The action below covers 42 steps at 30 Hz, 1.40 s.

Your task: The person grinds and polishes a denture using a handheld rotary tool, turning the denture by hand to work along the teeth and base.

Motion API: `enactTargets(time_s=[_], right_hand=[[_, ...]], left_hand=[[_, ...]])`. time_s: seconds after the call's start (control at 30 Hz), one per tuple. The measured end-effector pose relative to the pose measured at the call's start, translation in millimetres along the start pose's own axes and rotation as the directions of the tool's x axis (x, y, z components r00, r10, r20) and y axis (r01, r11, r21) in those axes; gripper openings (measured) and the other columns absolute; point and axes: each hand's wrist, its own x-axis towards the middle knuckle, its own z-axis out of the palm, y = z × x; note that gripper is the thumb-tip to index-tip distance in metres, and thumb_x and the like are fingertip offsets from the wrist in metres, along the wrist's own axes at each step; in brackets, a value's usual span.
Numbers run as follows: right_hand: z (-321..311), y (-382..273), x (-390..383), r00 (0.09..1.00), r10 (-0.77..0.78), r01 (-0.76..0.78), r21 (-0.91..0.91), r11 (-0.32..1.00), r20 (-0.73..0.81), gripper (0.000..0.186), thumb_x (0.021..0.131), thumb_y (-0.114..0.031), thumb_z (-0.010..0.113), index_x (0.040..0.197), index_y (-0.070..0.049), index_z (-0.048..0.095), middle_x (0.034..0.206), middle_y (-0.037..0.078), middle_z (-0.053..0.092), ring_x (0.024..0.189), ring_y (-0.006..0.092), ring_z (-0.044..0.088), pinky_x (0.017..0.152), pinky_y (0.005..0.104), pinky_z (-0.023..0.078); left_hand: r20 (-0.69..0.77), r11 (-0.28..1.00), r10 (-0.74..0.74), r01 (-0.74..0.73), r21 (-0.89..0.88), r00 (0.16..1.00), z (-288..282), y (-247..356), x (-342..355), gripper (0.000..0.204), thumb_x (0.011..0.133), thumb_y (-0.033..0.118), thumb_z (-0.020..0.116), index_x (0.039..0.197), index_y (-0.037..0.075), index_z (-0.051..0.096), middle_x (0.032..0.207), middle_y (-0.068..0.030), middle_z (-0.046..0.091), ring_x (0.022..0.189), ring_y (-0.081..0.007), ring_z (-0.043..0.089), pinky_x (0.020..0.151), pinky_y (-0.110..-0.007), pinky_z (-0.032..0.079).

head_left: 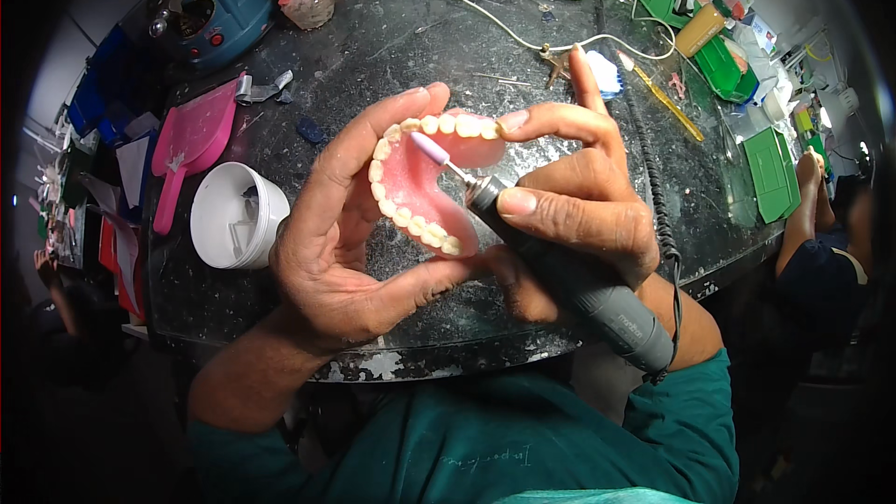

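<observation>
Pink denture base with cream teeth, the denture [406, 185] sits in the curve of my left hand [341, 243], its arch opening toward my right. My left fingers and thumb make a wide C around it: the fingers bend behind the far teeth, and the thumb stretches under the near end, so the denture is held between them.

My right hand [593, 191] is closed around a dark grey rotary handpiece [588, 294], with the thumb pressed along its upper side and a fingertip beneath it. One right finger reaches over and touches the end tooth on the far side of the arch; another points up and away, holding nothing.

Ahead of my right thumb, the pale violet bur [427, 147] points into the arch, its tip just beside the inner side of the teeth; I cannot tell whether it touches.

Left of my left knuckles stands a white tub [213, 224], with a pink dustpan [201, 126] beyond it. Right of my raised finger lies a yellow-handled brush [674, 108], and a black coiled cord [651, 168] runs past my right knuckles.
</observation>
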Motion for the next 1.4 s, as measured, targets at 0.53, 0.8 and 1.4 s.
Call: enactTargets(time_s=[0.53, 0.8, 1.4], right_hand=[[2, -3, 0, 1.0, 0.004, -0.004, -0.063, 0.998, 0.0, 0.055, 0.059, 0.004, 0.079, 0.107, -0.014, 0.06, 0.081, 0.003, 0.058, 0.107, 0.0338, 0.061, 0.108, 0.0703, 0.018], [3, -3, 0, 1.0, 0.007, -0.007, -0.028, 1.0, -0.007, 0.052, 0.063, -0.001, 0.082, 0.107, -0.014, 0.059, 0.082, 0.003, 0.061, 0.108, 0.0331, 0.06, 0.108, 0.07, 0.018], [2, 4, 2, 1.0, -0.01, 0.01, 0.009, 1.0, -0.013, 0.039, 0.072, -0.018, 0.083, 0.103, -0.012, 0.061, 0.078, 0.003, 0.063, 0.103, 0.0266, 0.058, 0.109, 0.0679, 0.02]], left_hand=[[-0.003, 0.997, -0.004, 0.004, 0.074, 1.0, 5, 7, 0, 0.083, 0.072, -0.001, 0.078, 0.14, -0.007, 0.031, 0.143, -0.0258, 0.039, 0.128, -0.0299, 0.048, 0.107, -0.039, 0.041], [0.012, 0.997, -0.011, 0.01, 0.074, 1.0, 4, 6, 0, 0.084, 0.072, 0.0, 0.079, 0.141, -0.007, 0.031, 0.143, -0.026, 0.04, 0.128, -0.0302, 0.048, 0.108, -0.04, 0.04], [-0.016, 1.0, -0.029, 0.029, -0.003, 0.999, 4, 2, 1, 0.102, 0.071, 0.029, 0.086, 0.142, -0.011, 0.024, 0.142, -0.028, 0.04, 0.129, -0.0309, 0.047, 0.109, -0.043, 0.038]])
